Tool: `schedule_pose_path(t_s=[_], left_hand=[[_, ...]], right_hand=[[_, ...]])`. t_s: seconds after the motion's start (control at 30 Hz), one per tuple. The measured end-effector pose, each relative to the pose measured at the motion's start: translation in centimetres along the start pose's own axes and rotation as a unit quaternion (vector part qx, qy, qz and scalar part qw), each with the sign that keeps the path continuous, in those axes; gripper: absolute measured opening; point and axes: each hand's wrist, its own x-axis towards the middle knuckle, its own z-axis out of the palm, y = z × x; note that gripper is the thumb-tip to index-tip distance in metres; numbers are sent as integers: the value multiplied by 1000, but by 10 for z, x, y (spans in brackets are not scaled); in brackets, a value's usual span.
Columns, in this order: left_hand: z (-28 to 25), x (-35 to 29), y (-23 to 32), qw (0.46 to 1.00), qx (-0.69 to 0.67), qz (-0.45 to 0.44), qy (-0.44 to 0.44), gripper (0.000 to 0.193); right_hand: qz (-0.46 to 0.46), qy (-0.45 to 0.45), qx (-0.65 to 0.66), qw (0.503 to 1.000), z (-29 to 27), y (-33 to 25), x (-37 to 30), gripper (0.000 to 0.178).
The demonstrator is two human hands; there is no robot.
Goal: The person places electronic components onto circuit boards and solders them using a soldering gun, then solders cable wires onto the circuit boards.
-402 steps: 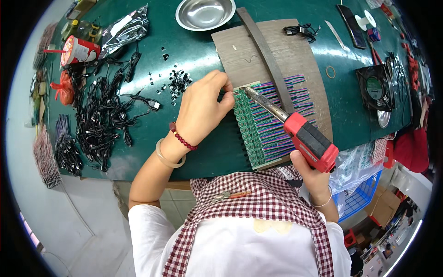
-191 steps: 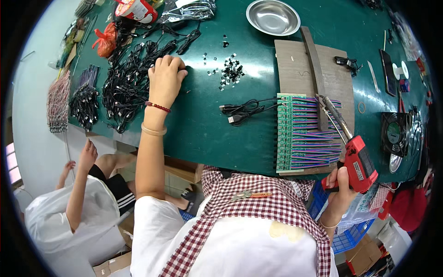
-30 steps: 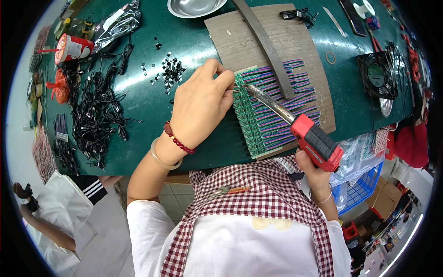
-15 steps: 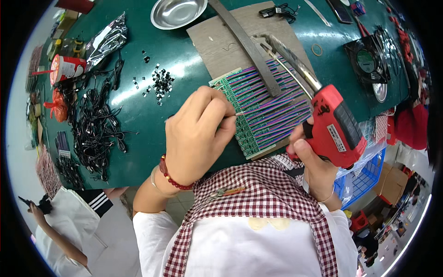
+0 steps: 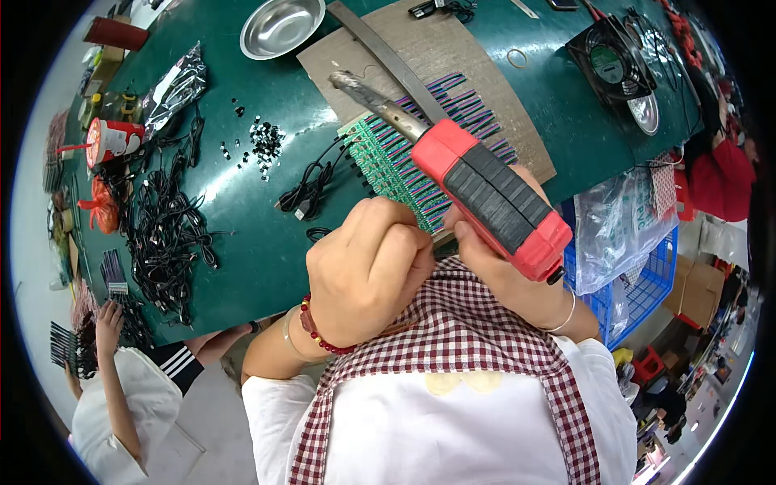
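My right hand (image 5: 517, 283) grips a red and black soldering gun (image 5: 493, 194), its metal tip angled to the far left above the work. Beneath it lies a row of green circuit boards (image 5: 373, 162) with multicoloured wires (image 5: 457, 85) running off to the right. My left hand (image 5: 364, 271) is closed, fingertips pinched, at the near edge of the boards. What it holds, if anything, is hidden. Across the wires rests a flat metal bar (image 5: 384, 61), partly covered by the gun. A black USB cable (image 5: 307, 190) lies left of the boards.
Small black parts (image 5: 265, 145) and a heap of black cables (image 5: 170, 230) lie to the left. A steel bowl (image 5: 283, 28) stands beyond the brown board (image 5: 501, 105). At the right are a fan (image 5: 610, 61) and a blue basket (image 5: 647, 283). Another person (image 5: 121, 404) is at lower left.
The soldering gun has swung left across the boards. My left hand has drawn back toward me, and the USB cable left of the boards now shows. The view has shifted slightly.
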Motion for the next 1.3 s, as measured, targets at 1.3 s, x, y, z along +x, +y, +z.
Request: schedule_pose_path(t_s=[1.3], left_hand=[[6,-6,-3,1000,11,9,-18,25]], right_hand=[[102,-4,62,993,12,14,-11,60]])
